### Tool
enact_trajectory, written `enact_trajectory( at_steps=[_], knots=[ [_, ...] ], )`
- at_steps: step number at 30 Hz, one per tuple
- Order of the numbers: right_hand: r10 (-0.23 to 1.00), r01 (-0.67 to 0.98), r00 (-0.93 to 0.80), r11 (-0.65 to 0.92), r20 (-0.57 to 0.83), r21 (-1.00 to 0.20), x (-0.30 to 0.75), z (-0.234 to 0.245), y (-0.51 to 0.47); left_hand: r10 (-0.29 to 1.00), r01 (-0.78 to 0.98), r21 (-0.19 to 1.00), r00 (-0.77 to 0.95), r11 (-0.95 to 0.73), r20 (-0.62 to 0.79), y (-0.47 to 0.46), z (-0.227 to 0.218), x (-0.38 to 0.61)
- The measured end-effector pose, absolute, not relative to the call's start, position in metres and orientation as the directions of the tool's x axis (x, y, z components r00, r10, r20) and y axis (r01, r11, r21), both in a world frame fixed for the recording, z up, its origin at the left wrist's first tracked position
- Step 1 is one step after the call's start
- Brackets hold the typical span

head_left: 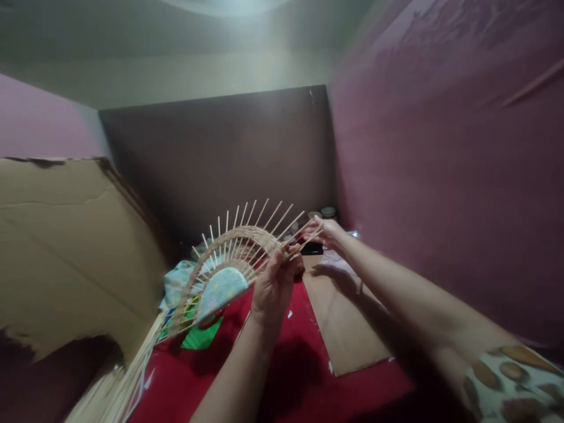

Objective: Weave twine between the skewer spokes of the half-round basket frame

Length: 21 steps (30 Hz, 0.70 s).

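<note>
Indoors (pink walls [440, 176]), wickerwork [259, 235] overhangs a red surface [304, 335].

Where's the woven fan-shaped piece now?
Mostly left of centre in the head view, the woven piece is in the left hand, above the red surface.
</note>
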State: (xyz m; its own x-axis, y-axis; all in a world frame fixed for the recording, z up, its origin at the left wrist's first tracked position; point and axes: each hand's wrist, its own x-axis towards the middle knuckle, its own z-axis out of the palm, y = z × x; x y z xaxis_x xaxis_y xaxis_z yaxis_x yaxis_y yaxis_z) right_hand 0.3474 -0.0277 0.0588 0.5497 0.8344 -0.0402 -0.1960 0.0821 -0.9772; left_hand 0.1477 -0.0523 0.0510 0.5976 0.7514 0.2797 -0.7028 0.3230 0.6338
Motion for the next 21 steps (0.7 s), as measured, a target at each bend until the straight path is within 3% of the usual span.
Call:
enact_trajectory(
  at_steps=[8,14,17,18,21],
  knots=[
    [0.798,-0.200,0.554,0.403,0.236,-0.893,0.346,0.149,-0.040,0.770,-0.730,0.589,0.581,0.348,0.265,-0.061,0.059,0.144],
    [0.756,-0.178,0.538,0.533,0.372,-0.827,0.351,0.165,-0.058,0.790,-0.740,0.606,0.544,0.291,0.284,-0.056,0.056,0.142],
    [0.853,-0.103,0.406,0.399,0.328,-0.911,0.359,0.140,-0.073,0.786,-0.735,0.608,0.551,0.299,0.279,-0.057,0.059,0.138],
    [0.942,-0.069,0.253,0.245,0.221,-0.967,0.359,0.128,-0.080,0.789,-0.737,0.606,0.548,0.298,0.279,-0.058,0.060,0.137],
    [0.998,0.014,0.042,-0.048,-0.047,-0.999,0.350,0.086,-0.100,0.798,-0.747,0.612,0.524,0.261,0.299,-0.060,0.062,0.135]
  ],
)
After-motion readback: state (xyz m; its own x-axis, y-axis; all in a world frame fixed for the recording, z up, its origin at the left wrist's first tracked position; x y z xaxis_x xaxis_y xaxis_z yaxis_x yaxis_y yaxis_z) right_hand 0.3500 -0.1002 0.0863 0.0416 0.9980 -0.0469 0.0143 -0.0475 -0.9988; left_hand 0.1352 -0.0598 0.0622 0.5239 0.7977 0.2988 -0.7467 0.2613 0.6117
